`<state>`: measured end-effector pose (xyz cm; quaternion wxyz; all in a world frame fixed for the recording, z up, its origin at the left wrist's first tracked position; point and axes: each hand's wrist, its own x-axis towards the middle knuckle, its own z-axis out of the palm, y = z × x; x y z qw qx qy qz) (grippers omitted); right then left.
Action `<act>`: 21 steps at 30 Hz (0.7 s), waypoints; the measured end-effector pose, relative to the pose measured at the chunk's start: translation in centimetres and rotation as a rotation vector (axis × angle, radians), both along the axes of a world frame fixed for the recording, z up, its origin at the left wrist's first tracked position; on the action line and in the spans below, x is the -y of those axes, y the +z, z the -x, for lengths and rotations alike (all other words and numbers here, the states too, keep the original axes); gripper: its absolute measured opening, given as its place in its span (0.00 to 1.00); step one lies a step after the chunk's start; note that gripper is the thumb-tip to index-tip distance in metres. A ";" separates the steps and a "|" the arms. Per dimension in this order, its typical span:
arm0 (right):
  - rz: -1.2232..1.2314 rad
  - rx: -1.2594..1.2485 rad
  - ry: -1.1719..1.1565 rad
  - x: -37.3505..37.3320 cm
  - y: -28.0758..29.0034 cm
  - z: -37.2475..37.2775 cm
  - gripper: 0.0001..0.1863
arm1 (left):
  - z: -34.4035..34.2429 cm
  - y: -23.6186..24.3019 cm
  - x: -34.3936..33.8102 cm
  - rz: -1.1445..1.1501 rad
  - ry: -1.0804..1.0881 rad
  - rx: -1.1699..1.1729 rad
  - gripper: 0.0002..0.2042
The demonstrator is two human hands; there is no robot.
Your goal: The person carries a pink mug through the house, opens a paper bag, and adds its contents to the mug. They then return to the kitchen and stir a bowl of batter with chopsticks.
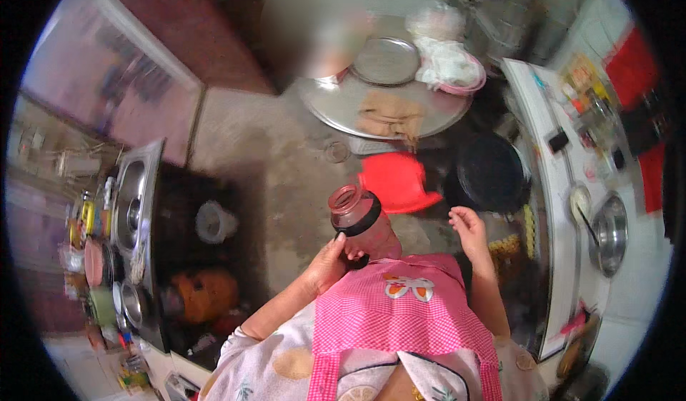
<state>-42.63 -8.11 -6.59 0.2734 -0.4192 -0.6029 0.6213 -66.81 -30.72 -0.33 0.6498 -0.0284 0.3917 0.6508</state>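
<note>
My left hand (330, 260) grips a clear plastic jar (361, 222) with a black band around its open neck. The jar holds a reddish-brown filling and is held against my pink checked apron (400, 308). My right hand (468, 227) hangs free to the right of the jar, fingers loosely curled, holding nothing. A red plastic stool (396, 179) stands on the concrete floor just beyond the jar.
A steel sink counter (136, 208) with bottles runs along the left. A round metal table (379, 94) carries a tray, cloth and bags. A black pan (489, 172) sits near a white counter (564, 201) with a steel bowl (611, 233) on the right.
</note>
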 end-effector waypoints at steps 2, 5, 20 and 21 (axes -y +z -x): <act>0.075 0.018 0.154 1.6 0.4 6.7 0.09 | 3.1 0.9 2.7 0.053 0.090 -0.073 0.15; 0.091 0.005 0.443 3.6 1.0 17.7 0.09 | 9.7 0.2 6.8 0.148 0.240 -0.086 0.11; 0.059 -0.068 1.017 -0.9 1.2 66.5 0.10 | 43.8 -1.4 1.5 0.262 0.461 -0.457 0.09; 0.145 -0.041 0.964 -1.8 1.8 69.9 0.10 | 46.2 -0.9 0.4 0.230 0.505 -0.386 0.09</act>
